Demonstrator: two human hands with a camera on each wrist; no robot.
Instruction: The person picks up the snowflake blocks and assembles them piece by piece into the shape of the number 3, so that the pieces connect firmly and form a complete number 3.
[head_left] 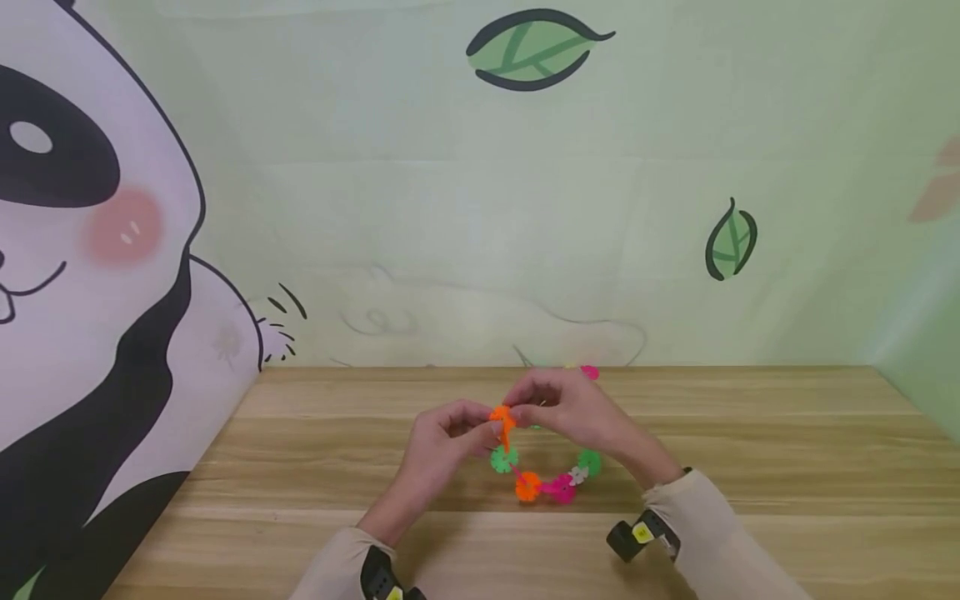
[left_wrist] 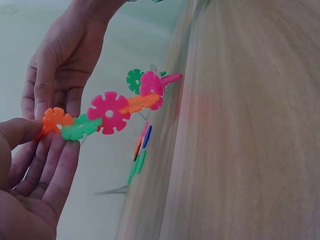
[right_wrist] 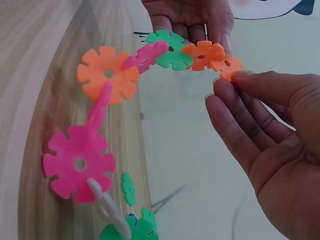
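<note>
Two bare hands pinch one end of a chain [head_left: 528,487] of linked, flower-shaped plastic discs. The right hand [head_left: 573,408] grasps the orange end disc [right_wrist: 235,62] between thumb and fingers. The left hand [head_left: 446,433] pinches the chain just beside it, around the neighbouring orange disc [right_wrist: 210,50], so the two sets of fingertips almost meet. Neither grip is released; thumb and fingers are only a disc's thickness apart.

From the hands, the chain curves down and round toward the wearer, over a wooden table [head_left: 247,492]; whether its low part touches the wood, I cannot tell.

The right wrist view spells out the links best: after the two orange discs come a green disc [right_wrist: 175,60], a pink one seen nearly edge-on, another orange, two more pinks, a white disc [right_wrist: 107,207] and green at the bottom. In the head view the fingers partly cover the orange end.

The left wrist view shows loose pieces beyond the chain: a blue piece [left_wrist: 147,136], with pink, orange and green ones near it. The head view gives only a pink edge [head_left: 590,372] there, behind the right hand.

Only the head view shows a large panda picture [head_left: 135,317] to the left of the chain and two leaf drawings above it.
</note>
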